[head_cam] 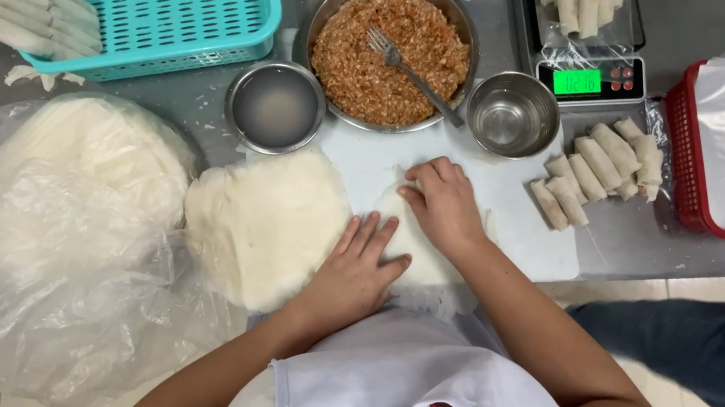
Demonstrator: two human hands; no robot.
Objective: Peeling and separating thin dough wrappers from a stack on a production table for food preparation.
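**White wrapper being folded on the cutting board**

Left hand [353,276] is lying flat and open, pinning the wrapper [415,242]; right hand [443,205] is curling its fingers over the far edge. Rolling appears to be under way, calling for even pressure. Beyond is sitting a filling bowl [391,49].

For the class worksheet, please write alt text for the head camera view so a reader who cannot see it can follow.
Seen from above, a person's left hand and right hand press on a thin white wrapper on a white cutting board. Behind it stands a metal bowl of minced filling with a fork; finished rolls lie to the right and a wrapper stack to the left.
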